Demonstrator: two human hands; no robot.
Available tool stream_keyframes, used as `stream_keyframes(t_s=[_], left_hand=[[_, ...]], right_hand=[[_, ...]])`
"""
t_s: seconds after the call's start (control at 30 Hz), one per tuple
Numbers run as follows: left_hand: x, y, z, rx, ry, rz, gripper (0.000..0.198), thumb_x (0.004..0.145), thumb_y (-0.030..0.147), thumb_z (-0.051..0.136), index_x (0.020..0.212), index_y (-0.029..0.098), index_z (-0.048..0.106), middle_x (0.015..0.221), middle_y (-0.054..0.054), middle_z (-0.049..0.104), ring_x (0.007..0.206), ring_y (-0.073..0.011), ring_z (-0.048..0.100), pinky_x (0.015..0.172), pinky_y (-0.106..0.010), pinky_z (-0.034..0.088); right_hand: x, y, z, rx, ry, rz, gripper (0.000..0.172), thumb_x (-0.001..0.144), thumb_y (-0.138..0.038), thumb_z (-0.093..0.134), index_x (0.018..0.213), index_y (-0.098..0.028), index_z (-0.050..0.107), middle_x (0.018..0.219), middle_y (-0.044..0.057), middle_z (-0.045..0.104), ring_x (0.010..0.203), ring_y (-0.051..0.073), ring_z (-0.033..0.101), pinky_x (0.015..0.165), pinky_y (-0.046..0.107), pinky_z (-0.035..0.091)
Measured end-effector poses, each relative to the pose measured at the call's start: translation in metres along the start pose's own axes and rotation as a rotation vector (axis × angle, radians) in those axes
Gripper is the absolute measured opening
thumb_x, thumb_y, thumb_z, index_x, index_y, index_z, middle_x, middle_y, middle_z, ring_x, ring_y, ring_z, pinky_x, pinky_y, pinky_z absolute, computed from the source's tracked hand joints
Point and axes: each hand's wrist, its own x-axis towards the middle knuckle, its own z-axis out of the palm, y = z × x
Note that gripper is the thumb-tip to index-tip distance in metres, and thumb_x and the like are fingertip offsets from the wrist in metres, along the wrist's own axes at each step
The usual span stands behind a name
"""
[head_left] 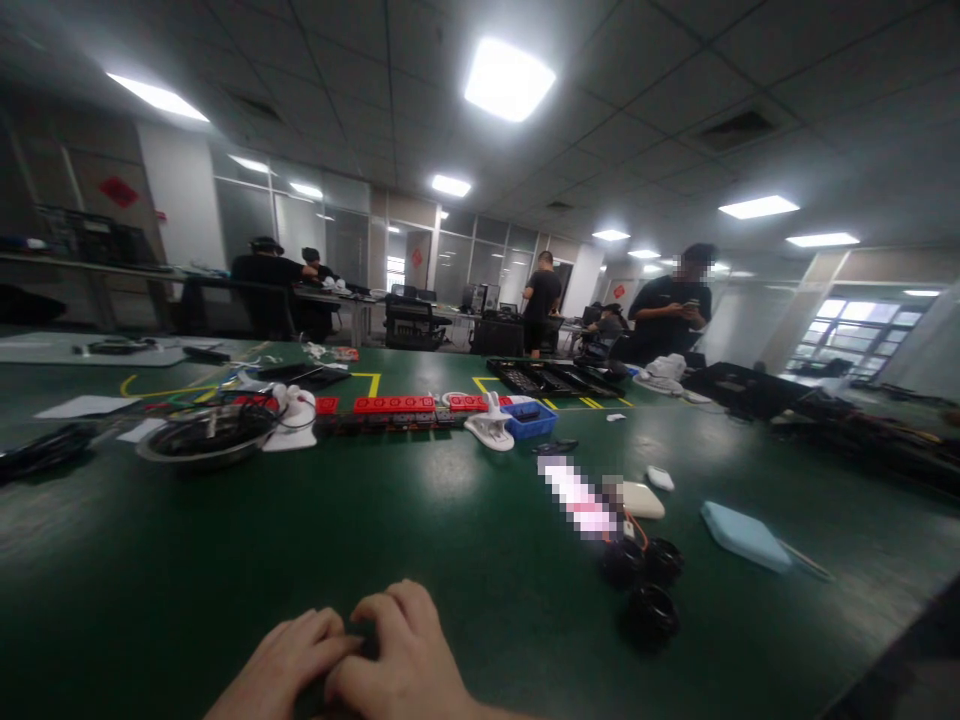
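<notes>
At the near edge of the green table (480, 560), my left hand (292, 655) and my right hand (405, 655) are close together, with their fingertips nearly meeting. The fingers of both hands are curled and closed. A small dark patch shows between them, too unclear to name. To the right of my hands lie several round black parts (651, 612) with an orange cable, beside a lit phone-like screen (577, 498) that is blurred out. Past it are a cream-coloured case (641, 500) and a small white case (660, 478).
A light-blue pouch (746, 535) lies at right. Farther back stand a metal bowl (202, 458) of cables, a row of red parts (405, 405), a white stand (491, 425), a blue bin (531, 420) and black trays (555, 380). A person (671, 305) stands beyond the table.
</notes>
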Motion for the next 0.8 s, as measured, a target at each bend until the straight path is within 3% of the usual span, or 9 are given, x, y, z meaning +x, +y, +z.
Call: stream_keyframes(t_s=[0.17,0.33,0.53,0.8], left_hand=[[0.0,0.002,-0.002,-0.021,-0.014,-0.037,0.035,0.062,0.024,0.065,0.096,0.034,0.063,0.095,0.0,0.063,0.087,-0.0217,0.053,0.078,-0.03,0.045],[0.0,0.005,-0.004,-0.056,0.0,-0.047,0.018,0.065,0.03,0.062,0.083,0.028,0.066,0.091,-0.001,0.063,0.086,-0.021,0.054,0.078,-0.03,0.045],[0.001,0.006,-0.007,-0.037,-0.026,-0.09,0.012,0.069,0.032,0.06,0.078,0.026,0.065,0.089,-0.001,0.061,0.084,-0.0208,0.053,0.077,-0.031,0.043],[0.003,0.006,-0.007,0.0,-0.036,-0.068,0.024,0.071,0.047,0.059,0.085,0.027,0.064,0.087,0.0,0.059,0.084,-0.0201,0.052,0.077,-0.031,0.041]], right_hand=[[-0.004,0.002,0.007,-0.057,0.012,-0.07,0.033,0.073,-0.058,0.055,0.079,-0.026,0.06,0.107,0.001,0.047,0.101,0.02,0.041,0.098,0.046,0.026],[-0.007,0.003,0.005,-0.074,-0.027,-0.066,0.026,0.073,-0.051,0.059,0.079,-0.026,0.063,0.115,0.001,0.046,0.107,0.023,0.038,0.1,0.048,0.021],[-0.006,0.003,-0.001,-0.066,-0.086,0.009,0.023,0.069,-0.045,0.063,0.077,-0.024,0.065,0.112,0.002,0.049,0.107,0.025,0.039,0.101,0.049,0.018],[-0.005,0.005,-0.015,-0.04,-0.069,0.11,0.021,0.072,-0.041,0.06,0.076,-0.021,0.065,0.108,0.003,0.051,0.107,0.024,0.037,0.102,0.047,0.015]])
